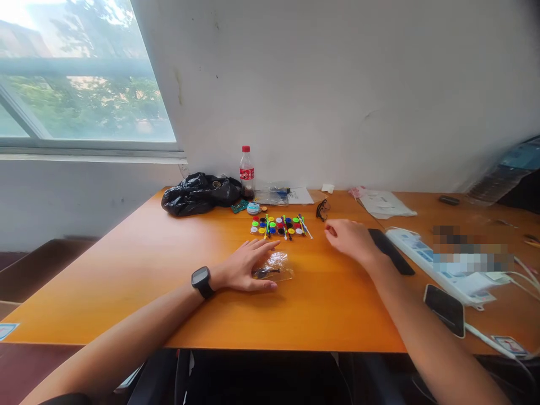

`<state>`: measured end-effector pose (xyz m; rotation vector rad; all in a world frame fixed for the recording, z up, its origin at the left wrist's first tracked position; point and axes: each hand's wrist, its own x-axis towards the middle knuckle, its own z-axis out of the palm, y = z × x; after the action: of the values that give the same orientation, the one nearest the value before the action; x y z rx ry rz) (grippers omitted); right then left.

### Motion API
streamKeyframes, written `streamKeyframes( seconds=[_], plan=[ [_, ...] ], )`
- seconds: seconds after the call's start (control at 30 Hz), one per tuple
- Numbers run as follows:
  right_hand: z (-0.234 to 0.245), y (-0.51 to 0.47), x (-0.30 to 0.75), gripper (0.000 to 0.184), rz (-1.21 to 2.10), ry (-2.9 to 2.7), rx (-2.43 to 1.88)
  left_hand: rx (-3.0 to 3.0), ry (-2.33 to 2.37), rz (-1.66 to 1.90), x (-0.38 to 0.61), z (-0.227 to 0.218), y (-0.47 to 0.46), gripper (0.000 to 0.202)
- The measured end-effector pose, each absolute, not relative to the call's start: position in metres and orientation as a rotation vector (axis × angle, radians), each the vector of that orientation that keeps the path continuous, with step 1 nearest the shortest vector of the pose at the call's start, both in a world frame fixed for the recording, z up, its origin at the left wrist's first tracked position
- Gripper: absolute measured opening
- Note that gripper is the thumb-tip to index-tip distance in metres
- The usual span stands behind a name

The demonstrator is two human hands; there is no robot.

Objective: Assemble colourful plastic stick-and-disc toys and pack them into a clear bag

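My left hand, a dark watch on its wrist, rests at a small clear plastic bag with its fingers spread. Inside that bag are small black pieces, partly hidden by the hand. My right hand is closed with its fingers curled in, just right of the coloured pieces; whatever it may hold is hidden. Between and beyond the hands lie several small round discs in red, yellow, green, blue, white and black, in rows. Thin coloured sticks lie among them.
A black plastic bag, a cola bottle and a round tin stand along the back. Black glasses lie behind my right hand. To the right are a white power strip, a phone and cables.
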<state>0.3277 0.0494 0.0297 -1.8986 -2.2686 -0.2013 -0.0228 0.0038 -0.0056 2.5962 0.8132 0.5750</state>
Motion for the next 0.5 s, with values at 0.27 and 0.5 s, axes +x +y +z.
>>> streamKeyframes(
  seconds=[0.27,0.5],
  plan=[
    [0.043,0.061,0.382,0.028,-0.035,-2.118,-2.391,2.61,0.805,0.566,-0.022,-0.004,0.003,0.103],
    [0.038,0.062,0.379,0.019,-0.057,-2.141,-2.346,2.614,0.801,0.558,-0.023,-0.005,0.004,0.101]
  ],
)
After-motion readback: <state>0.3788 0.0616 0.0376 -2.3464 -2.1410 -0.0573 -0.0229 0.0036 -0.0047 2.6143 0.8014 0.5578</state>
